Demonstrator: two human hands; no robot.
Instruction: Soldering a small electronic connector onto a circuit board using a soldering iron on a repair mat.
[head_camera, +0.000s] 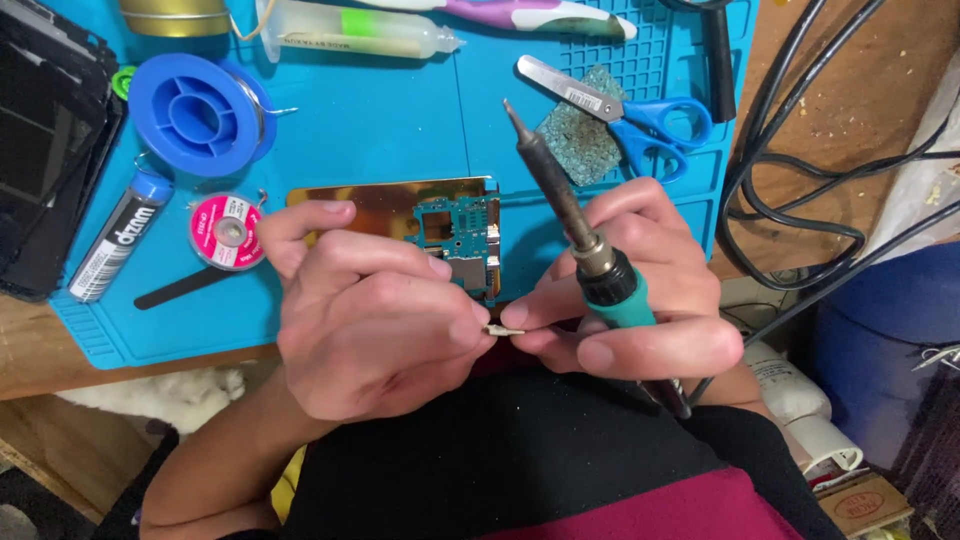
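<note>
Two hands pinch one tiny, light, easily dropped metal part (503, 329) at the table edge, left hand (370, 330) and right hand (640, 300) fingertips closed on it, the right also gripping a soldering iron (585, 245).

Both hands are meeting over the near edge of a blue work mat (380, 120). The right hand (640, 290) is gripping a teal-handled soldering iron (580, 235), tip pointing up and away, while pinching a tiny pale piece (503, 329) together with the left hand (370, 320). An opened phone (420, 215) with its circuit board exposed is lying just beyond the fingers.
</note>
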